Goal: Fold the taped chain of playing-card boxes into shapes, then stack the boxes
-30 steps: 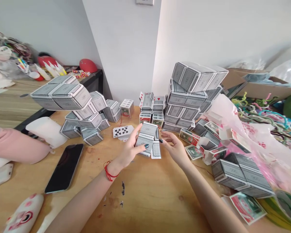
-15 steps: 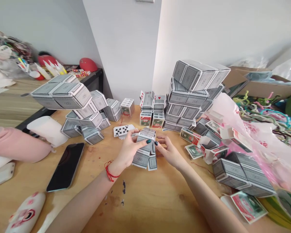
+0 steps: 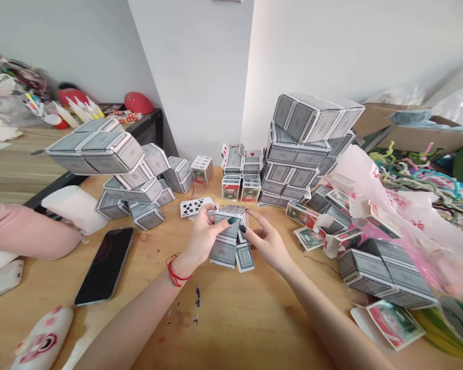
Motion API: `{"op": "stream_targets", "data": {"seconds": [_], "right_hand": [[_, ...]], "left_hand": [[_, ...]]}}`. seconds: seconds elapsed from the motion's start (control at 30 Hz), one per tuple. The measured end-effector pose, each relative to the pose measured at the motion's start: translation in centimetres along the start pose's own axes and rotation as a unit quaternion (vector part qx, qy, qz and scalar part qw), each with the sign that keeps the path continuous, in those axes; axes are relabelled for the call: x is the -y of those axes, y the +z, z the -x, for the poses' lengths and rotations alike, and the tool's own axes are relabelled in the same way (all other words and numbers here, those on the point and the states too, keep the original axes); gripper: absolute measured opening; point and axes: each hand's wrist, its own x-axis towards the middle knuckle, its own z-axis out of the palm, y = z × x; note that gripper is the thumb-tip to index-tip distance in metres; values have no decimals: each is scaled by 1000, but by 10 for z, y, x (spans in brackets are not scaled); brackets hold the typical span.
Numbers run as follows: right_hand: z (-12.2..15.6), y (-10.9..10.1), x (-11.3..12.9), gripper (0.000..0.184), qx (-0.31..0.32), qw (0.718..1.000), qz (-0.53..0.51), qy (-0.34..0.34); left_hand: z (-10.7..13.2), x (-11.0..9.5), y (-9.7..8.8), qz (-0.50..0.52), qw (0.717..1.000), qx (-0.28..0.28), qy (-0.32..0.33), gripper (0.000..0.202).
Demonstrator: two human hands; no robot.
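Note:
Between my hands, at the middle of the table, is a small block built of playing cards with grey patterned backs. My left hand grips its left side, thumb on the front face and fingers behind. My right hand is closed at the block's right side, thumb and index finger pinching its edge. A single card sticks out tilted at the lower right of the block. Just behind my left hand lie loose cards, a ten of spades on top.
Card-block stacks stand at left and right. Card boxes stand at the back. Opened boxes and a pink plastic bag lie at right. A phone and pink tumbler are at left.
My right hand has moved left onto the block's edge, its index finger now reaching the top. The lower right card has swung outward to the right. The block has tilted slightly.

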Motion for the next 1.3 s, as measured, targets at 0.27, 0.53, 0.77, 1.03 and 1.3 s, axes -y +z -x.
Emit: {"op": "stream_targets", "data": {"seconds": [0.27, 0.53, 0.77, 1.03, 1.3], "right_hand": [[2, -2, 1, 71, -3, 1000, 19, -22], [5, 1, 1, 60, -68, 992, 86, -61], [8, 0, 9, 62, -36, 989, 118, -77], [11, -9, 17, 55, 8, 985, 149, -86], [13, -18, 28, 52, 13, 973, 205, -101]], "left_hand": [[4, 0, 6, 61, 998, -7, -27, 37], [9, -2, 13, 83, 992, 22, -90, 35], [9, 1, 10, 89, 993, 13, -82, 30], [9, 3, 8, 84, 994, 42, -51, 28], [8, 1, 9, 96, 990, 91, -46, 32]]}}
